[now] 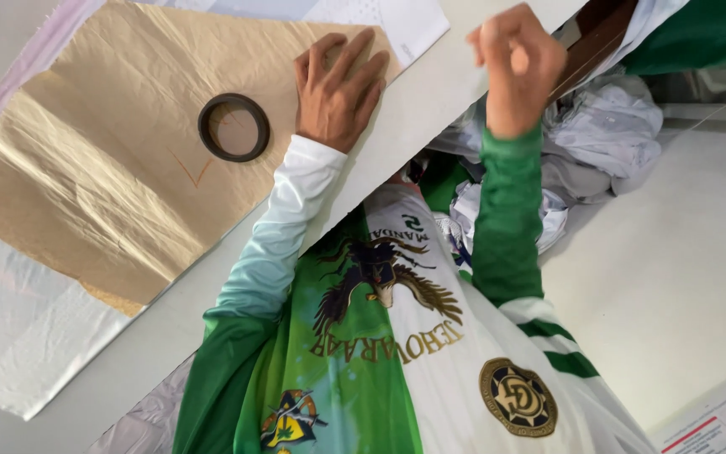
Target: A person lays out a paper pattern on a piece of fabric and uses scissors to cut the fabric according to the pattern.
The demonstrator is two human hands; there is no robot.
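On the white table a creased brown paper sheet lies pinned under the flat, spread left hand, the right hand hovers clenched on nothing visible, and a dark ring rests beside the left hand, so holding the sheet steady seems the step, calling for even pressure.

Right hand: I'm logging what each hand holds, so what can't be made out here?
- Right hand, head view: a blurred fist; the curled fingers hide anything inside.
- Gold paper, head view: partly covered by the left hand.
- Cloth pile, head view: partly behind the right forearm.
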